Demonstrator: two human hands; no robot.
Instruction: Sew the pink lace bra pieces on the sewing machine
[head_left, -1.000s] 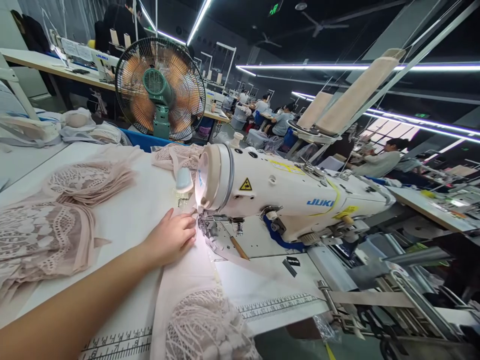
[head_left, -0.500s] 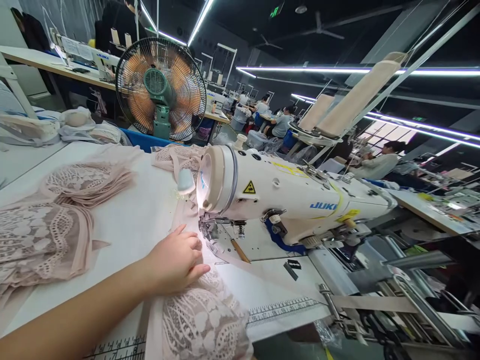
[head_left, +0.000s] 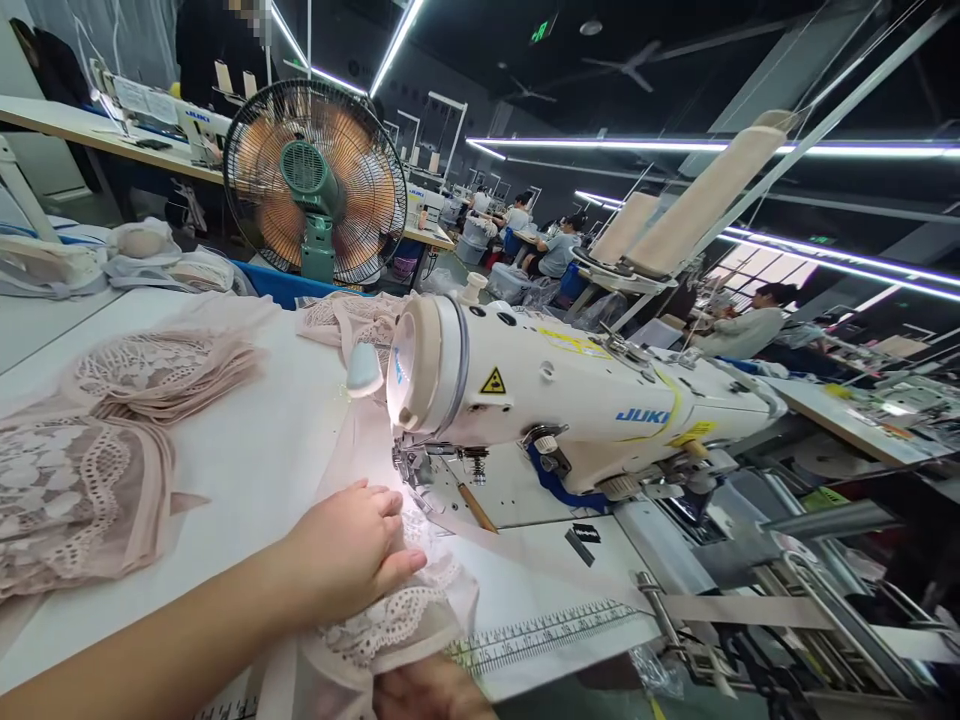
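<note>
A pale pink lace piece runs from the sewing machine's needle area to the table's front edge. My left hand lies over it just in front of the presser foot, its fingers curled onto the fabric and the thumb reaching across the lace. Low in the view, my right hand grips the near end of the same piece from below. The cloth hides most of its fingers. The white sewing machine stands directly beyond both hands, its lamp lighting the stitching spot.
Stacked lace pieces lie to the left. A wooden-handled tool and dark blades rest on the machine bed's right side, behind a printed ruler strip. A large fan stands behind; thread cones rise at right.
My right hand has come into view at the bottom, and the lace's near end is now gathered and folded up. My left hand has shifted slightly down.
</note>
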